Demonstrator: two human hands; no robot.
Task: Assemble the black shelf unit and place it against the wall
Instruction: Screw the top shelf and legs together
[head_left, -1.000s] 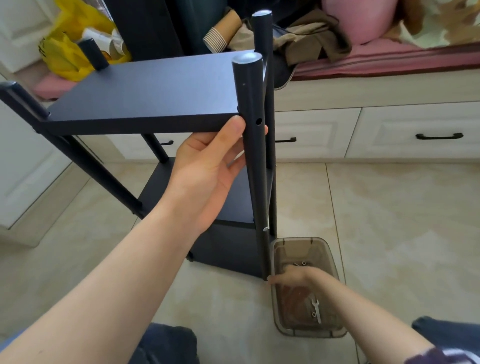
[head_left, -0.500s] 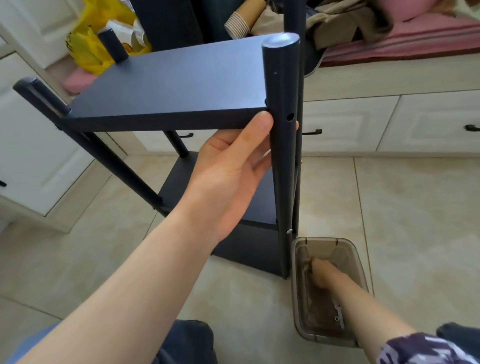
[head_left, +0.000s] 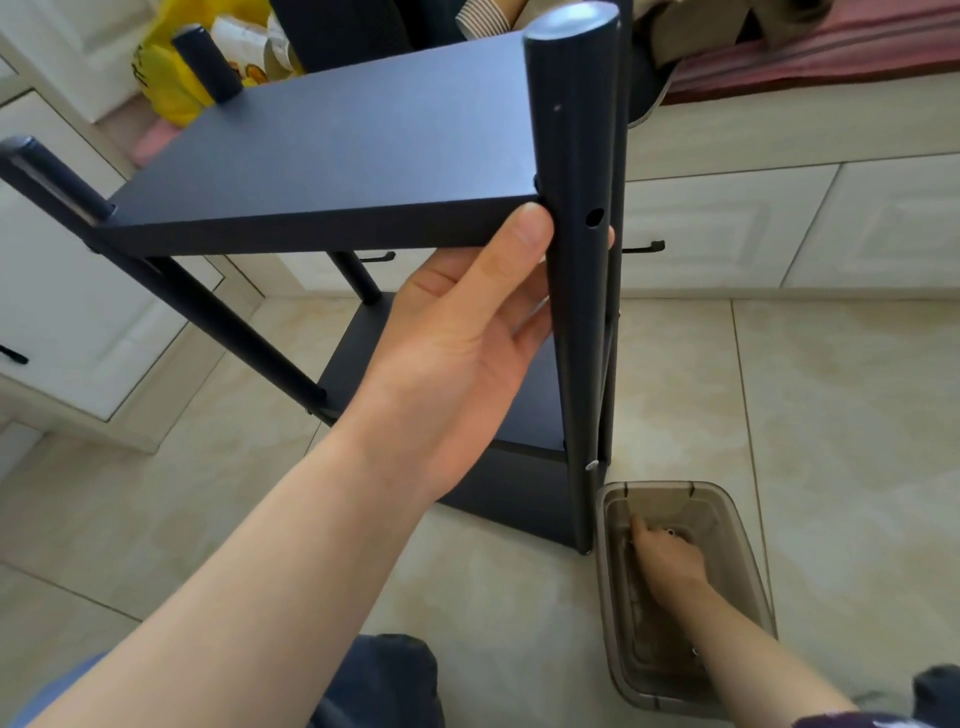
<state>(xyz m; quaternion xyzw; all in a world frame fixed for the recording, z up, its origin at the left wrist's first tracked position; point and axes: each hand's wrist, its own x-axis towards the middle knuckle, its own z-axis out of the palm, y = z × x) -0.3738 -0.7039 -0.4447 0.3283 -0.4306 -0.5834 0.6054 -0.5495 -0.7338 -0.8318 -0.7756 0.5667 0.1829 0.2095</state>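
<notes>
The black shelf unit stands on the tiled floor with its top board, a lower board and round black posts. My left hand grips the near right post just under the top board, thumb against the board's edge. An empty screw hole shows in that post beside my fingertips. My right hand reaches down inside the clear brown plastic bin on the floor beside the post's foot. Its fingers rest among small metal parts; whether they hold one is hidden.
White drawer cabinets with black handles run behind and to the left. A cushioned bench with clothes and a yellow bag lies behind the shelf. My knees are at the bottom edge.
My head has moved closer to the shelf. My right hand has gone deeper into the bin, towards its far end. My left hand keeps the same grip on the post.
</notes>
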